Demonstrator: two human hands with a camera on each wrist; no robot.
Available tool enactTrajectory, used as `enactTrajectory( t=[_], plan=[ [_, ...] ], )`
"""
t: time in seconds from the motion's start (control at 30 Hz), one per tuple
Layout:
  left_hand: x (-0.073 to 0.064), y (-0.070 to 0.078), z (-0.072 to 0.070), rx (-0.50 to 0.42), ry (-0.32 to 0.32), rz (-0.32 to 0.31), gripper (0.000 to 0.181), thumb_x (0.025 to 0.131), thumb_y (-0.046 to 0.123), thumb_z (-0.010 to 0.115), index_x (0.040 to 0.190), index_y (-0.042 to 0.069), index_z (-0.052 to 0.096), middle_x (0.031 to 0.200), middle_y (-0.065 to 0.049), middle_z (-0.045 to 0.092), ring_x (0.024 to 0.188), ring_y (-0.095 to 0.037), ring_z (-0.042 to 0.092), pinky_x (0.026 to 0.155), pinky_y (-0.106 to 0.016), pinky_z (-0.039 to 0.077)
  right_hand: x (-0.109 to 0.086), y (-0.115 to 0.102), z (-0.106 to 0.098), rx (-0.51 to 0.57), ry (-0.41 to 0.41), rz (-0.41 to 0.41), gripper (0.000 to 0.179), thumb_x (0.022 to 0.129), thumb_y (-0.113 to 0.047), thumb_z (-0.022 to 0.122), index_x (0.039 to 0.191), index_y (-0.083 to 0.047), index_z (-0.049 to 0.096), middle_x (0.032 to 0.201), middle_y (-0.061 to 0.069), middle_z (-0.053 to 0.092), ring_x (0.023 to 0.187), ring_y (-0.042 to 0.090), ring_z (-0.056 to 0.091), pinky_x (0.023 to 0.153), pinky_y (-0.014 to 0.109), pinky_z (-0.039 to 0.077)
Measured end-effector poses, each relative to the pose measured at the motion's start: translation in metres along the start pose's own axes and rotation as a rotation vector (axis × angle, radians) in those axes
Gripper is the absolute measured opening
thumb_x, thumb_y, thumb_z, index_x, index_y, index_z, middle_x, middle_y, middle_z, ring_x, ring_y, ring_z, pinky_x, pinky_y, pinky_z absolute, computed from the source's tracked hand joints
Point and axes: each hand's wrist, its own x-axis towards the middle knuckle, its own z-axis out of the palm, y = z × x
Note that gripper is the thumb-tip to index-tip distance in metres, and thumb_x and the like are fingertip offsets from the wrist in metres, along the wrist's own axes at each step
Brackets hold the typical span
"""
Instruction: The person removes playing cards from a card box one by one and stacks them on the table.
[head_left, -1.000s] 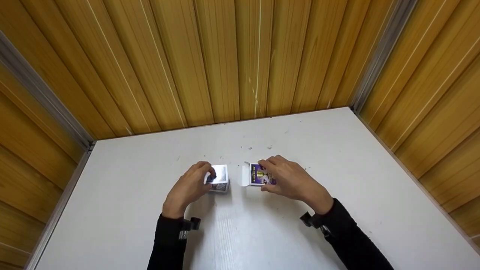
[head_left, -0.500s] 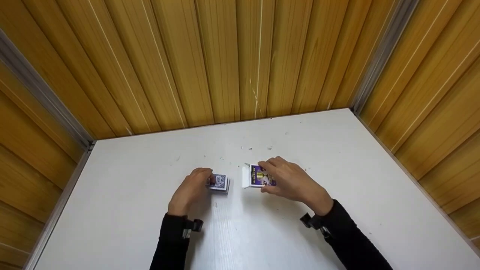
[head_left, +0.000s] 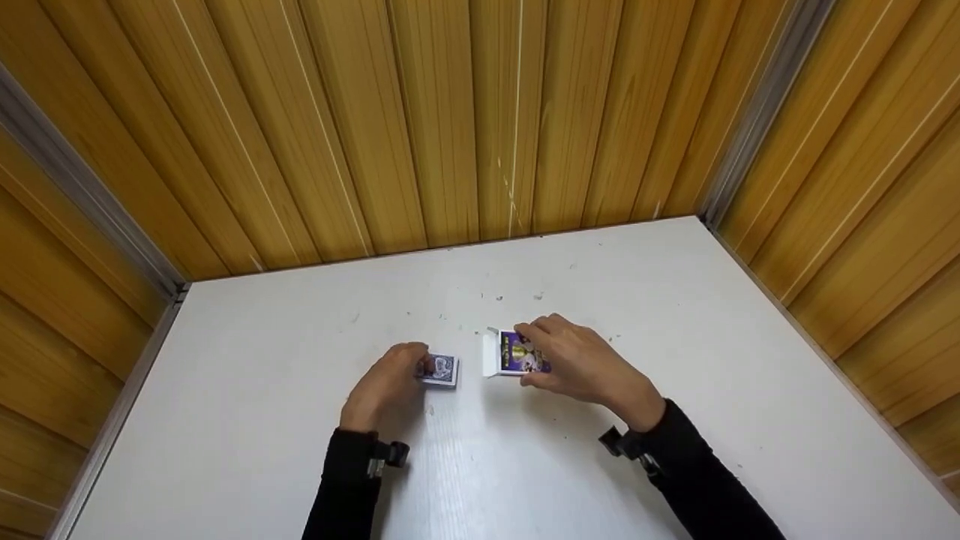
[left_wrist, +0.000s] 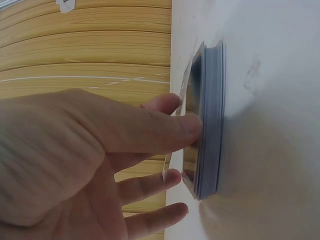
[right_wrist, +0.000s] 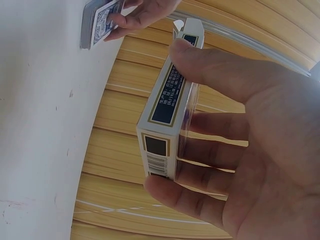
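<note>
A deck of playing cards [head_left: 442, 368] with blue patterned backs lies on the white table. My left hand [head_left: 386, 382] grips it from the left. In the left wrist view, the thumb presses the near edge of the card stack [left_wrist: 212, 125], while the other fingers are on its far side, partly hidden. A little to the right, my right hand [head_left: 574, 360] holds a card box [head_left: 516, 352] with a purple picture front. Its white end flap [head_left: 490, 354] stands open toward the deck. The right wrist view shows the box's printed side [right_wrist: 167, 95] between thumb and fingers.
The white table [head_left: 480, 465] carries small dark marks or bits beyond the hands. Yellow wood-patterned walls [head_left: 450, 127] border it at the back and sides. A camera is strapped at each wrist.
The left hand has lowered a lifted, shiny card onto the deck, and the stack now looks more even. The right hand and box have stayed nearly still.
</note>
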Motion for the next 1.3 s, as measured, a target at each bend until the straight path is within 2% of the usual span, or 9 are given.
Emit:
enactTrajectory(
  t=[0.17, 0.43, 0.5, 0.6, 0.73, 0.9, 1.13, 1.2, 1.3],
  plan=[
    [0.002, -0.003, 0.003, 0.016, -0.019, -0.018, 0.044, 0.073, -0.027, 0.051, 0.096, 0.006, 0.067, 0.099, -0.004, 0.064, 0.097, -0.021, 0.058, 0.093, -0.043, 0.051, 0.0, 0.0, 0.0, 0.003, 0.002, 0.003, 0.074, 0.087, -0.04, 0.084, 0.143, -0.002, 0.055, 0.127, 0.015, 0.065, 0.116, 0.027, 0.062, 0.089, 0.041, 0.056],
    [0.004, -0.008, 0.006, 0.058, 0.023, 0.083, 0.042, 0.07, -0.028, 0.049, 0.091, 0.004, 0.067, 0.094, -0.005, 0.065, 0.09, -0.02, 0.058, 0.084, -0.041, 0.052, 0.0, 0.0, 0.0, 0.012, 0.002, 0.001, 0.073, 0.087, -0.039, 0.084, 0.143, -0.002, 0.056, 0.127, 0.015, 0.065, 0.117, 0.027, 0.061, 0.089, 0.041, 0.056],
    [0.004, -0.009, 0.007, 0.046, 0.026, 0.075, 0.044, 0.07, -0.029, 0.047, 0.092, 0.003, 0.068, 0.098, -0.007, 0.066, 0.094, -0.022, 0.059, 0.087, -0.041, 0.052, 0.0, 0.0, 0.0, 0.018, 0.0, 0.001, 0.072, 0.087, -0.038, 0.085, 0.142, -0.003, 0.056, 0.127, 0.014, 0.065, 0.117, 0.028, 0.061, 0.089, 0.042, 0.056],
    [0.002, -0.009, 0.008, 0.028, 0.035, 0.018, 0.046, 0.074, -0.028, 0.047, 0.103, 0.0, 0.071, 0.117, -0.014, 0.067, 0.114, -0.028, 0.061, 0.101, -0.044, 0.05, 0.0, 0.001, 0.001, 0.022, -0.003, 0.003, 0.072, 0.087, -0.039, 0.084, 0.142, -0.003, 0.056, 0.127, 0.014, 0.065, 0.118, 0.028, 0.061, 0.089, 0.043, 0.056],
    [0.0, -0.007, 0.01, 0.018, 0.04, -0.056, 0.043, 0.08, -0.024, 0.047, 0.105, 0.002, 0.072, 0.139, -0.019, 0.06, 0.135, -0.034, 0.052, 0.114, -0.047, 0.04, 0.0, 0.001, 0.001, 0.017, -0.002, 0.004, 0.072, 0.086, -0.039, 0.085, 0.142, -0.004, 0.056, 0.127, 0.014, 0.065, 0.117, 0.028, 0.061, 0.089, 0.042, 0.056],
    [0.0, -0.007, 0.011, 0.018, 0.044, -0.059, 0.038, 0.082, -0.023, 0.047, 0.088, 0.008, 0.069, 0.139, -0.018, 0.06, 0.135, -0.034, 0.052, 0.114, -0.047, 0.04, 0.0, 0.001, 0.002, 0.012, 0.0, 0.003, 0.072, 0.086, -0.039, 0.085, 0.142, -0.004, 0.057, 0.126, 0.014, 0.065, 0.116, 0.027, 0.061, 0.088, 0.041, 0.056],
    [0.002, -0.007, 0.01, 0.045, 0.025, -0.009, 0.037, 0.081, -0.024, 0.048, 0.087, 0.007, 0.067, 0.119, -0.01, 0.063, 0.115, -0.027, 0.057, 0.1, -0.042, 0.048, 0.0, 0.001, 0.003, 0.019, -0.001, 0.001, 0.073, 0.086, -0.039, 0.085, 0.142, -0.003, 0.056, 0.127, 0.014, 0.065, 0.115, 0.026, 0.061, 0.089, 0.041, 0.056],
    [0.002, -0.006, 0.009, 0.032, 0.011, -0.004, 0.038, 0.081, -0.023, 0.048, 0.09, 0.008, 0.067, 0.124, -0.012, 0.061, 0.119, -0.029, 0.055, 0.1, -0.043, 0.048, 0.0, 0.0, 0.003, 0.019, 0.002, -0.004, 0.073, 0.086, -0.039, 0.085, 0.142, -0.003, 0.056, 0.127, 0.014, 0.065, 0.115, 0.027, 0.061, 0.089, 0.041, 0.056],
    [-0.003, -0.005, 0.003, -0.011, -0.01, -0.05, 0.036, 0.081, -0.018, 0.053, 0.095, 0.011, 0.07, 0.147, -0.019, 0.049, 0.135, -0.038, 0.048, 0.107, -0.046, 0.045, 0.0, 0.0, 0.003, 0.015, 0.005, -0.014, 0.073, 0.085, -0.038, 0.086, 0.141, -0.001, 0.056, 0.126, 0.015, 0.065, 0.116, 0.028, 0.062, 0.089, 0.042, 0.056]
  ],
)
